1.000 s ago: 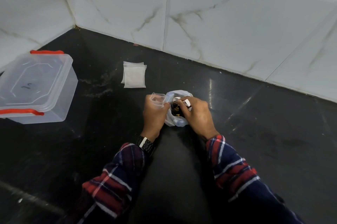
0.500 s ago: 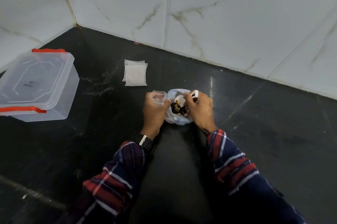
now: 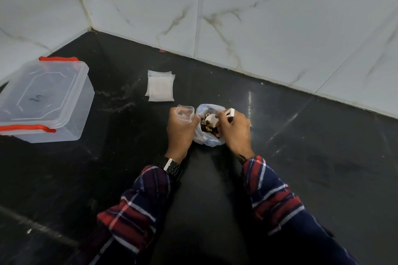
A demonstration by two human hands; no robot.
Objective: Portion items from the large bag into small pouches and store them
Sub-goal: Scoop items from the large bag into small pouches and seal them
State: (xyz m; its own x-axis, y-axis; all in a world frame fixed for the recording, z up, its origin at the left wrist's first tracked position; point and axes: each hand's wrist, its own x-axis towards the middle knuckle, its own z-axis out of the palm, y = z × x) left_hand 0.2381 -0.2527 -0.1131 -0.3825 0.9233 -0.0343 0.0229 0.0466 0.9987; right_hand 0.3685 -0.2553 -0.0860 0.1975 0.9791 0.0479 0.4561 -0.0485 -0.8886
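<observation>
The left hand pinches a small clear pouch with its mouth up, just beside the large bag of dark dried pieces – close for a short transfer – while the right hand grips a white scoop dipped into the bag on the black counter

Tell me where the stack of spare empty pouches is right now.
In the head view the spare pouches lie flat on the black counter, just beyond the left hand, right of the lidded plastic box.
</observation>
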